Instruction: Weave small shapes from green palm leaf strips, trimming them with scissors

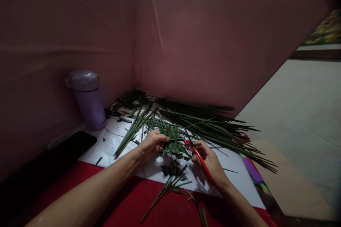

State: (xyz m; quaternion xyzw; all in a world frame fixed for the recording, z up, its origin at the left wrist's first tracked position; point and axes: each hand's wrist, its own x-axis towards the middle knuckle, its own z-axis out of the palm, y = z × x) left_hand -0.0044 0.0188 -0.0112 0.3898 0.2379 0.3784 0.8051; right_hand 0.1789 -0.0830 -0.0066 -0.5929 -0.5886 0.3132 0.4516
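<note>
My left hand point(151, 145) is closed in a pinch on a small woven piece of green palm leaf point(173, 142), held just above a white sheet point(114, 142). My right hand point(209, 159) is wrapped round red-handled scissors point(201, 161); their tip meets the right edge of the leaf piece. Small dark leaf offcuts point(170, 168) lie on the sheet under my hands.
A long heap of green palm leaf strips point(207, 122) lies behind my hands. A purple lidded tumbler point(89, 99) stands at the left, a black phone point(71, 143) in front of it. A pink partition point(186, 42) walls the back and left. Red cloth point(149, 205) covers the near table.
</note>
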